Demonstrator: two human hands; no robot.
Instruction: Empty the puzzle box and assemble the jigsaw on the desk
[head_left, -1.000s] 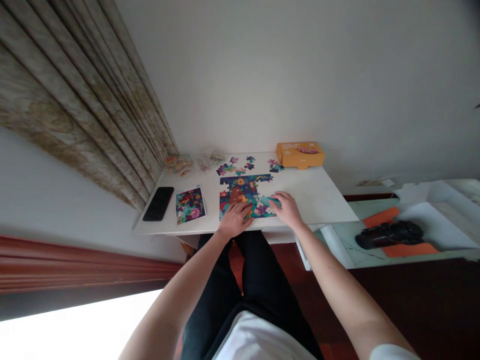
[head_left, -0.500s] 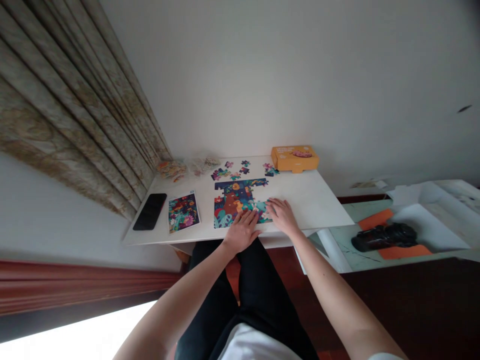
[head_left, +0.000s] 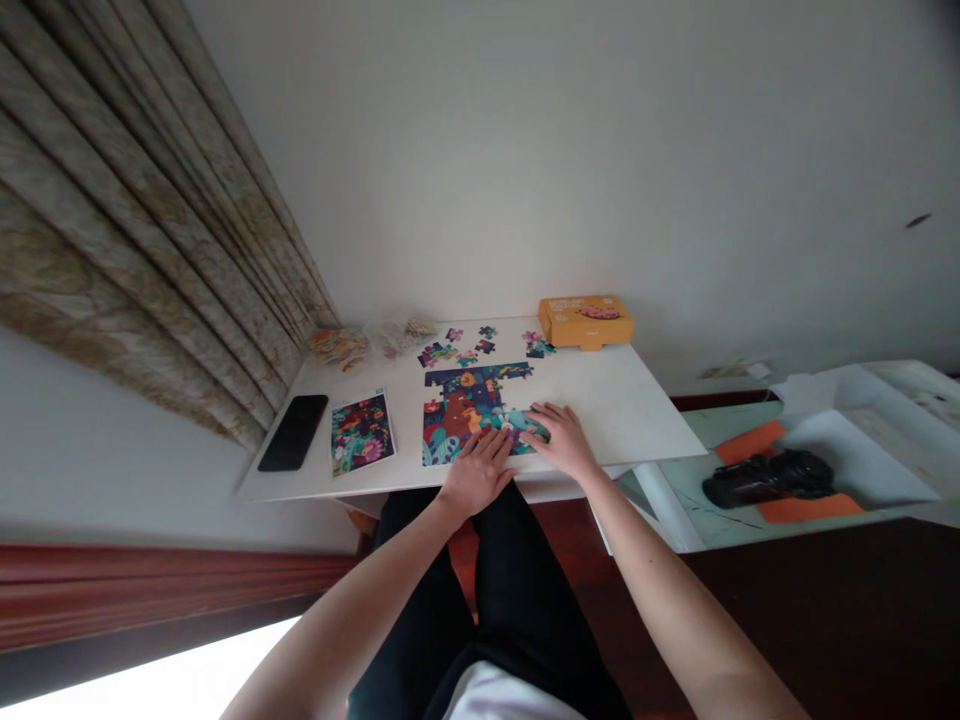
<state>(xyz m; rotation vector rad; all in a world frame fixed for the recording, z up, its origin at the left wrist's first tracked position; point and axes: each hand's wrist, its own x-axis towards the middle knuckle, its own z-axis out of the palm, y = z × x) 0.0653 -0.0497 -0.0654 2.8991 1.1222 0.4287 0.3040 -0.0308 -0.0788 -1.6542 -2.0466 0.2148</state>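
Note:
A partly joined jigsaw puzzle [head_left: 457, 410] with a colourful forest picture lies flat on the white table [head_left: 622, 410]. My left hand [head_left: 480, 468] rests palm down on its lower edge, fingers stretched out and holding nothing. At the puzzle's right edge, my right hand [head_left: 561, 440] lies with its fingers apart and its thumb over the joined pieces. Loose puzzle pieces [head_left: 486, 347] are scattered behind the puzzle, and a small cluster of pieces [head_left: 536, 345] sits farther right. To the left lies a printed picture card [head_left: 363, 432] with similar artwork.
A black phone [head_left: 294, 432] lies near the table's left edge. Clear bags of pieces [head_left: 341, 347] sit at the back left, a yellow puzzle box [head_left: 586, 321] at the back right. Right of the table, a lower surface holds a black object [head_left: 769, 477] and a white box [head_left: 870, 450].
My right thumb has moved left, away from the fingers and over the puzzle's lower right part. My left hand stays on the lower edge. The view has shifted slightly.

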